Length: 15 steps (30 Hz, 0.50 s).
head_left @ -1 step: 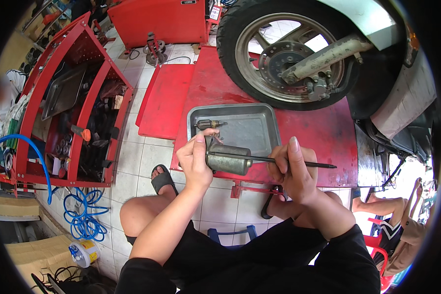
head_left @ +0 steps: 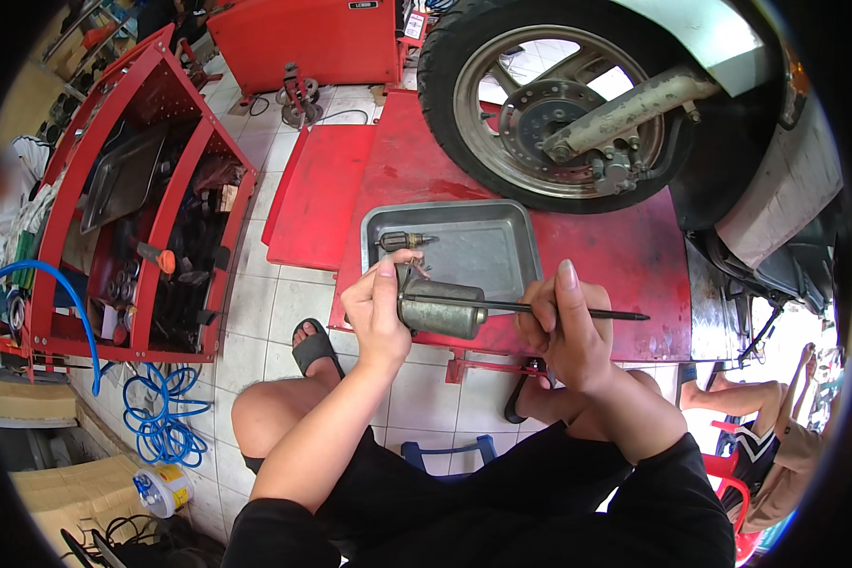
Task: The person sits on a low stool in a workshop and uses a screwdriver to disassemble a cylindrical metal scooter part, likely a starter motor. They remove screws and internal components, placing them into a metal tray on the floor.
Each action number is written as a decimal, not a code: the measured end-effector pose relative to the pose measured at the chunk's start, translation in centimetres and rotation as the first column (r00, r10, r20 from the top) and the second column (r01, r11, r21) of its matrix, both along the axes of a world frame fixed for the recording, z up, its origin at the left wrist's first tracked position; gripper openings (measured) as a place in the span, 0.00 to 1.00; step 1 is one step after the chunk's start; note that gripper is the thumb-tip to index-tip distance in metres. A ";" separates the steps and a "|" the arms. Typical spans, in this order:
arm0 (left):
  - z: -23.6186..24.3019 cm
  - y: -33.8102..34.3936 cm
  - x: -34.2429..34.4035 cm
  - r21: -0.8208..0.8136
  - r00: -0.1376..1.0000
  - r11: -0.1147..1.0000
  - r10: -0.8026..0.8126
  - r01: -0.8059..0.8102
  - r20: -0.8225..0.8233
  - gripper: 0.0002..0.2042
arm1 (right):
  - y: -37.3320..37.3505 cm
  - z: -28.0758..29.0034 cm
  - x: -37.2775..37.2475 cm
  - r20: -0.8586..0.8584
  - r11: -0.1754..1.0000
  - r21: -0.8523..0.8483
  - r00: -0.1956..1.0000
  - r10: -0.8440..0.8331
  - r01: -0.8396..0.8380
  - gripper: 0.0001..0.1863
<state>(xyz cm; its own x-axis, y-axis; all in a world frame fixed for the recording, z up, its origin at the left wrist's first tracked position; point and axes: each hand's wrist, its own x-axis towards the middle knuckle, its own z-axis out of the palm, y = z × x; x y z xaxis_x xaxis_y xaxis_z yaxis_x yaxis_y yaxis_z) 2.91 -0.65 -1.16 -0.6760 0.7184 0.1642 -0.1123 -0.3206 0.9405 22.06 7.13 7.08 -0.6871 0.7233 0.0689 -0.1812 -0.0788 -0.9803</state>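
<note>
A grey metal cylinder (head_left: 454, 320), which looks like a small motor housing, lies level in front of me above the tray's near edge. My left hand (head_left: 379, 310) grips its left end, thumb and forefinger extended around it; small reddish wires or bits show by the forefinger tip. A long thin dark rod (head_left: 620, 315) runs along the housing's side and out to the right. My right hand (head_left: 575, 331) has its fingers curled round that rod, thumb pointing up. In the grey metal tray (head_left: 530, 222) behind lies a small motor armature (head_left: 405, 241) with a shaft.
The tray sits on a red lift platform (head_left: 615, 256), below a motorbike's front wheel (head_left: 435, 114). A red tool cart (head_left: 147, 312) stands at left, with a coiled blue hose (head_left: 166, 407) on the tiled floor. Another person (head_left: 767, 417) sits at right.
</note>
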 end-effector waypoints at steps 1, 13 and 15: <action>0.0 0.0 0.1 -0.002 1.000 1.000 -0.008 0.008 0.000 0.21 | 0.0 0.0 -0.1 -0.019 1.000 -0.003 1.000 -0.001 0.001 0.29; 0.6 1.1 0.2 0.127 0.828 0.954 -0.299 0.272 0.475 0.25 | 1.0 3.1 1.7 -0.142 0.724 0.683 0.990 0.007 0.093 0.25; 0.6 1.1 -0.6 0.147 0.691 0.936 -0.336 0.319 0.640 0.27 | 1.3 3.3 1.8 -0.088 0.700 0.710 0.996 -0.026 0.081 0.25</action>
<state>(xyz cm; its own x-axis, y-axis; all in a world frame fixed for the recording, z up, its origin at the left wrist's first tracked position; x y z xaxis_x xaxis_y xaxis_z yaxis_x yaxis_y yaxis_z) 2.32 0.47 -0.51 -0.3443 0.9166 -0.2031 -0.7902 -0.1660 0.5900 23.86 8.44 10.34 -0.6226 0.4748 0.6221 -0.2294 0.6493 -0.7251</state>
